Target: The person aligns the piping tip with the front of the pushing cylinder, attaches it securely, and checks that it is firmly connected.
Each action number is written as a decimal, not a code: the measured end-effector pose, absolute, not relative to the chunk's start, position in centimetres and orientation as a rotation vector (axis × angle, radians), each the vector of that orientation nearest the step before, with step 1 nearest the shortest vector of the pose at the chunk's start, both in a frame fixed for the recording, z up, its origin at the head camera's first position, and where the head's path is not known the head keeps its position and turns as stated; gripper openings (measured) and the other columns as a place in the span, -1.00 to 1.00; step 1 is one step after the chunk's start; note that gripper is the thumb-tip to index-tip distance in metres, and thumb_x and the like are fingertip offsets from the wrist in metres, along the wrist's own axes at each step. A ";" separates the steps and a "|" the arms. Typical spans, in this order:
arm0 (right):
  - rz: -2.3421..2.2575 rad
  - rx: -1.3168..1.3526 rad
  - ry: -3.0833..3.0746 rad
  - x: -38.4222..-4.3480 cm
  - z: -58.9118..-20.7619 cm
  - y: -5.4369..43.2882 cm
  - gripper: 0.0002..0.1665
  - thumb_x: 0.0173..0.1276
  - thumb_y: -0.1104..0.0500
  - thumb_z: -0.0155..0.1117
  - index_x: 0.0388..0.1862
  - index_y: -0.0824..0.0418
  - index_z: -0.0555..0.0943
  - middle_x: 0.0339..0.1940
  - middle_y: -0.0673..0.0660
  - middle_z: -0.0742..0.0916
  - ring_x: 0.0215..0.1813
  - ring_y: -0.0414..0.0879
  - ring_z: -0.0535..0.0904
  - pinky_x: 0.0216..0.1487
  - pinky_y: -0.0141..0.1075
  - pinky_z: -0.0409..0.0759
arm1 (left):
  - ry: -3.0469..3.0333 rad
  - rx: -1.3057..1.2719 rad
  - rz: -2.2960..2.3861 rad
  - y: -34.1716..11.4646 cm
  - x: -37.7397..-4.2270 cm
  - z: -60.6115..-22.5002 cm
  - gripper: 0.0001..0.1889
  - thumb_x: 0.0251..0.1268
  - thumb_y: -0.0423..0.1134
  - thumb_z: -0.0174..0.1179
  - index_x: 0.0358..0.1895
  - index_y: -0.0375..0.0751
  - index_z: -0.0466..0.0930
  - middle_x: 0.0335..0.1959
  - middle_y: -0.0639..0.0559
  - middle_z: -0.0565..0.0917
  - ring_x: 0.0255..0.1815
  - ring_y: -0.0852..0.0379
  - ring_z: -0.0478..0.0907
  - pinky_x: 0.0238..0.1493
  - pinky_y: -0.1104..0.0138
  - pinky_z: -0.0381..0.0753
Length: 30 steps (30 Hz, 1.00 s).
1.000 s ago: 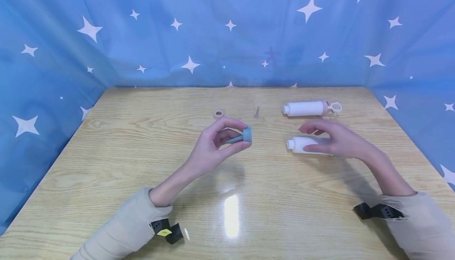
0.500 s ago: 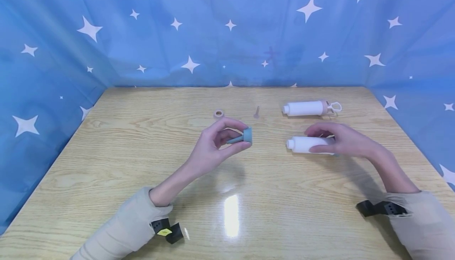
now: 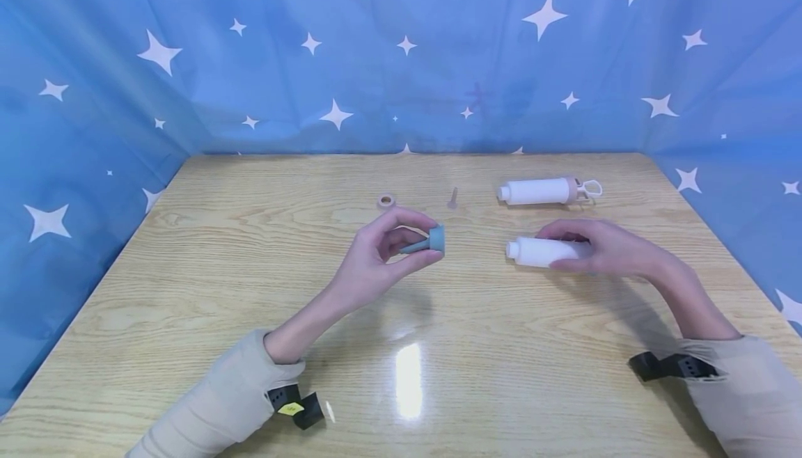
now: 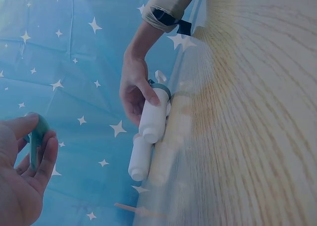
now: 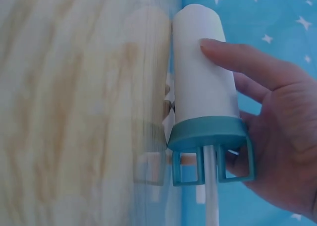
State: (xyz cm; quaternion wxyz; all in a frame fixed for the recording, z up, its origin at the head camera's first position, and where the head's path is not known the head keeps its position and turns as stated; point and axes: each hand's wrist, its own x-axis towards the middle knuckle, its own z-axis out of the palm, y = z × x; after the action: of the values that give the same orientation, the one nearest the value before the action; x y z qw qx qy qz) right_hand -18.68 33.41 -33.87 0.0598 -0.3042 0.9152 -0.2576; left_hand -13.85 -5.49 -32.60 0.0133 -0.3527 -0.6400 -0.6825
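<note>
A blue curtain (image 3: pixel 376 40) printed with white stars hung behind and at both sides of the wood-grained worktop (image 3: pixel 207 291), and two pale sleeves (image 3: pixel 745 392) reached in from the near edge. The right grip (image 3: pixel 614 249) was closed round the near white cylinder (image 3: pixel 532 252), thumb on one side and fingers on the other, at the half by its teal collar (image 5: pixel 210 132). I took that to be the steadier place to hold it, since it left the narrow tip free and facing left; whether the barrel was quite off the worktop, I couldn't tell. A white rod (image 5: pixel 211 191) ran out from between the collar's two loops. Beyond it lay the far white cylinder (image 3: pixel 537 192), pink-collared, on its side and also tip to the left, with enough space around it, I judged, not to hinder the right hand. The left grip (image 3: pixel 368 273) pinched a small teal piece (image 3: pixel 436 239) above the worktop by its wide end, fingers over and thumb under, perhaps to keep that end's face uncovered; its stem pointed back toward the palm. Smallest of all, a pinkish ring (image 3: pixel 386 200) and a slim pin (image 3: pixel 453 199) lay farther back, apart from each other.
</note>
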 end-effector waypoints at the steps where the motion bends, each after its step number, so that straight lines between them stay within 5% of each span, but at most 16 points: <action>1: -0.770 -0.910 2.769 -18.6 -33.8 33.4 -0.49 0.20 0.14 0.58 0.14 0.06 0.66 0.03 -0.05 0.73 -0.09 -0.20 0.58 -0.13 -0.36 0.54 | -1.994 -1.098 -2.127 -5.5 -13.8 -32.6 -0.63 0.23 -0.61 0.31 0.09 -0.38 0.54 0.00 -0.13 0.61 -0.10 -0.06 0.70 -0.02 0.20 0.72; 8: -0.717 -0.865 2.756 -18.5 -33.6 33.6 -0.40 0.19 0.15 0.58 0.24 0.07 0.63 0.09 0.00 0.71 -0.04 -0.09 0.58 -0.10 -0.27 0.57 | -1.997 -1.095 -2.122 -5.5 -13.8 -32.6 -0.63 0.23 -0.61 0.31 0.09 -0.38 0.54 0.02 -0.12 0.60 -0.10 -0.05 0.70 -0.02 0.21 0.72; 30: -0.749 -1.061 2.857 -18.7 -33.2 33.3 -0.47 0.20 0.25 0.55 0.18 0.17 0.66 -0.11 -0.06 0.72 -0.30 -0.26 0.51 -0.36 -0.39 0.51 | -1.995 -1.107 -2.104 -5.4 -14.0 -32.8 -0.64 0.23 -0.61 0.31 0.09 -0.40 0.54 0.03 -0.15 0.61 -0.10 -0.04 0.71 -0.01 0.18 0.73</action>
State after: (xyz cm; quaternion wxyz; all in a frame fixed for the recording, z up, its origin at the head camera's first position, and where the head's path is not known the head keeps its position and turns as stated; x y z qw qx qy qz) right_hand -18.65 33.30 -33.17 0.0015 -0.3382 0.9103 -0.2387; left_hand -13.97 -5.45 -32.78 0.0188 -0.3567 -0.6427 -0.6778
